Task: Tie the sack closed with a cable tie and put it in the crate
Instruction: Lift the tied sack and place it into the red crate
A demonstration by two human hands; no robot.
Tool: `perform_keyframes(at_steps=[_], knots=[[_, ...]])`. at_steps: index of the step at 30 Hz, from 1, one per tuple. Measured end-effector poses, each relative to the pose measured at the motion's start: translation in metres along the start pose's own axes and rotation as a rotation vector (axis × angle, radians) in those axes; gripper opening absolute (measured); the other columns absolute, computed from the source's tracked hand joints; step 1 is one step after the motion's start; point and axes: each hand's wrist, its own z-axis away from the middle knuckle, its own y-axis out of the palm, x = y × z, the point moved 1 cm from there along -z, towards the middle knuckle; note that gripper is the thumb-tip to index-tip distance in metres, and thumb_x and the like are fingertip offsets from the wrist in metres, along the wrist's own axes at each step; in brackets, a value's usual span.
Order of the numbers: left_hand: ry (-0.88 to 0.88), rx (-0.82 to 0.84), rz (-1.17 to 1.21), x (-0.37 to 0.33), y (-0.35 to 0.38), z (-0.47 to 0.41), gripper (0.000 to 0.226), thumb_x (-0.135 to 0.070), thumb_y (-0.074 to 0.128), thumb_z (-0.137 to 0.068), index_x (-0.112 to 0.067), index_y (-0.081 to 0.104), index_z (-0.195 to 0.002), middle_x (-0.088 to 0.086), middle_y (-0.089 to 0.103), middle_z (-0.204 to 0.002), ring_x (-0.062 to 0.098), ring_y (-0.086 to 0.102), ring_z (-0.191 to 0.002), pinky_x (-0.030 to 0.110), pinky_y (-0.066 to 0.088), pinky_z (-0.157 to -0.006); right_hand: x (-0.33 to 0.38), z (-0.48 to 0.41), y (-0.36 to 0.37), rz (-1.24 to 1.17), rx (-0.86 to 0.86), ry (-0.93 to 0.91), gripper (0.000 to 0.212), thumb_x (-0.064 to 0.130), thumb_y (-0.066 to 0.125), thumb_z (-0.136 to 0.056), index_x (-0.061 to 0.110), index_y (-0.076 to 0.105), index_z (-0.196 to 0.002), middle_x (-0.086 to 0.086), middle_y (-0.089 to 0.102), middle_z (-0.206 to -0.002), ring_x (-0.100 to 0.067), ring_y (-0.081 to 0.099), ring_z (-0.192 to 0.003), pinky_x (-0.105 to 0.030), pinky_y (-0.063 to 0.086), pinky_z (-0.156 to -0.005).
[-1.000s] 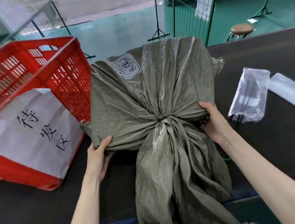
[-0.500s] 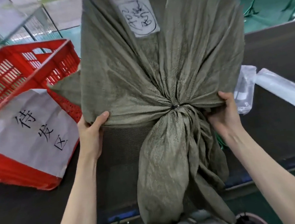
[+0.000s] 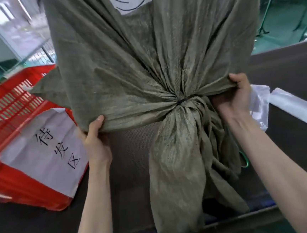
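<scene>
Two hands hold the grey-green woven sack (image 3: 144, 67) up above the dark counter (image 3: 286, 71). The left hand (image 3: 95, 140) clutches its lower left fold, and the right hand (image 3: 238, 94) bunches fabric just beside the black cable tie (image 3: 182, 101) cinching the neck. The sack hides part of the red crate (image 3: 14, 102) at the counter's left edge. A clear plastic bag (image 3: 260, 103) lies behind the right hand.

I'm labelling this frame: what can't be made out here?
Head view:
- Paper label on the sack: cut off by the top edge.
- Red crate: right part behind the sack.
- Clear bag: contents blurred, partly behind the right hand.
- Green loop: mostly behind the sack.
</scene>
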Motion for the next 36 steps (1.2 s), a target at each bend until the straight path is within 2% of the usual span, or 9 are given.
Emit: perform_keyframes(at_steps=[2, 5, 12, 16, 19, 22, 28, 32, 36], knots=[[0.041, -0.011, 0.024, -0.007, 0.000, -0.006, 0.043, -0.004, 0.060, -0.071, -0.010, 0.058, -0.114, -0.004, 0.069, -0.099, 0.011, 0.065, -0.097, 0.030, 0.052, -0.088, -0.007, -0.005, 0.013, -0.014, 0.039, 0.004, 0.032, 0.010, 0.056, -0.061, 0.006, 0.072, -0.089, -0.009, 0.072, -0.095, -0.025, 0.064, -0.096, -0.040, 0.039, -0.108], [0.101, -0.020, 0.096, -0.017, -0.003, -0.014, 0.032, -0.001, 0.057, -0.071, -0.016, 0.065, -0.098, -0.010, 0.072, -0.085, 0.005, 0.067, -0.086, 0.021, 0.053, -0.072, -0.019, -0.011, 0.031, -0.020, 0.069, 0.005, 0.032, 0.008, 0.051, -0.062, 0.007, 0.074, -0.085, -0.008, 0.073, -0.093, -0.024, 0.066, -0.093, -0.041, 0.038, -0.109], [0.212, -0.138, 0.148, -0.044, -0.026, -0.040, 0.026, 0.000, 0.056, -0.070, -0.018, 0.068, -0.084, -0.013, 0.073, -0.079, 0.004, 0.066, -0.083, 0.025, 0.049, -0.084, -0.058, -0.030, 0.069, -0.013, 0.210, 0.081, 0.034, 0.009, 0.055, -0.060, 0.006, 0.075, -0.086, -0.009, 0.074, -0.093, -0.024, 0.067, -0.092, -0.041, 0.034, -0.112], [0.286, -0.134, 0.134, -0.069, -0.039, -0.059, 0.027, -0.006, 0.063, -0.063, -0.026, 0.077, -0.075, -0.013, 0.072, -0.080, 0.004, 0.066, -0.082, 0.023, 0.049, -0.079, -0.090, -0.049, 0.087, -0.047, 0.257, 0.117, 0.061, 0.009, 0.074, -0.042, 0.006, 0.067, -0.102, -0.011, 0.069, -0.105, -0.028, 0.056, -0.109, -0.044, 0.031, -0.113], [0.318, -0.183, 0.161, -0.086, -0.045, -0.071, 0.028, 0.000, 0.057, -0.068, -0.017, 0.065, -0.088, -0.013, 0.072, -0.076, 0.002, 0.066, -0.079, 0.021, 0.051, -0.076, -0.116, -0.060, 0.101, -0.074, 0.251, 0.124, 0.071, 0.009, 0.077, -0.036, 0.008, 0.063, -0.106, -0.009, 0.065, -0.107, -0.027, 0.055, -0.110, -0.043, 0.032, -0.112], [0.354, -0.220, 0.165, -0.101, -0.048, -0.083, 0.030, 0.001, 0.054, -0.070, -0.016, 0.054, -0.095, -0.014, 0.073, -0.075, 0.002, 0.067, -0.079, 0.022, 0.051, -0.079, -0.137, -0.070, 0.112, -0.075, 0.273, 0.130, 0.065, 0.011, 0.076, -0.037, 0.010, 0.065, -0.101, -0.007, 0.070, -0.098, -0.025, 0.062, -0.098, -0.040, 0.040, -0.107], [0.403, -0.235, 0.081, -0.137, -0.069, -0.112, 0.032, 0.002, 0.054, -0.075, -0.022, 0.074, -0.079, -0.016, 0.072, -0.076, 0.002, 0.066, -0.081, 0.025, 0.049, -0.081, -0.188, -0.081, 0.141, -0.079, 0.281, 0.202, 0.043, 0.011, 0.066, -0.051, 0.007, 0.069, -0.094, -0.009, 0.069, -0.097, -0.026, 0.061, -0.097, -0.042, 0.034, -0.111], [0.425, -0.335, -0.039, -0.154, -0.086, -0.129, 0.022, -0.009, 0.065, -0.070, -0.020, 0.068, -0.089, -0.015, 0.072, -0.084, 0.005, 0.065, -0.089, 0.032, 0.046, -0.091, -0.220, -0.092, 0.168, 0.073, 0.213, 0.234, 0.033, 0.016, 0.068, -0.054, 0.010, 0.068, -0.086, -0.007, 0.066, -0.092, -0.025, 0.056, -0.098, -0.045, 0.032, -0.110], [0.435, -0.420, -0.221, -0.162, -0.097, -0.140, 0.043, -0.021, 0.068, -0.070, -0.011, 0.064, -0.112, 0.002, 0.068, -0.111, 0.020, 0.063, -0.110, 0.045, 0.047, -0.103, -0.247, -0.112, 0.201, 0.284, 0.144, 0.237, 0.017, 0.024, 0.062, -0.076, 0.015, 0.062, -0.092, -0.004, 0.060, -0.090, -0.019, 0.053, -0.089, -0.042, 0.041, -0.100]])
